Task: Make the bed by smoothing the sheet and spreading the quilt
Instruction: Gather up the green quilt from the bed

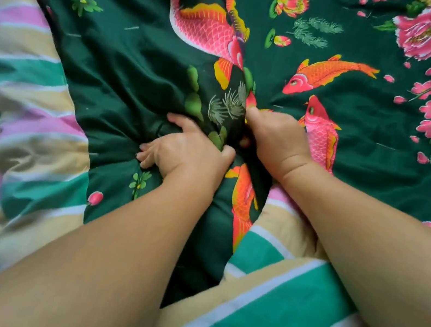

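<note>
two bare forearms run back from the hands toward the camera — no sleeve, cuff or glove shows on either. the left hand [187, 152] and right hand [276, 139] carry no ring, and the wrists just behind them no watch or band — short rounded fingers, plump wrists with a soft crease.

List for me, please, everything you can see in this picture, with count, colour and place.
Quilt: one, dark green printed with orange and pink fish and pink flowers, across the centre and right, bunched into a raised fold in the middle.
Striped fabric: pink, green, cream and white bands, at left and along the bottom right; whether it is the sheet or the quilt's other side cannot be told.
Left hand: one, grips the left side of the fold.
Right hand: one, grips the right side of the fold.
</note>
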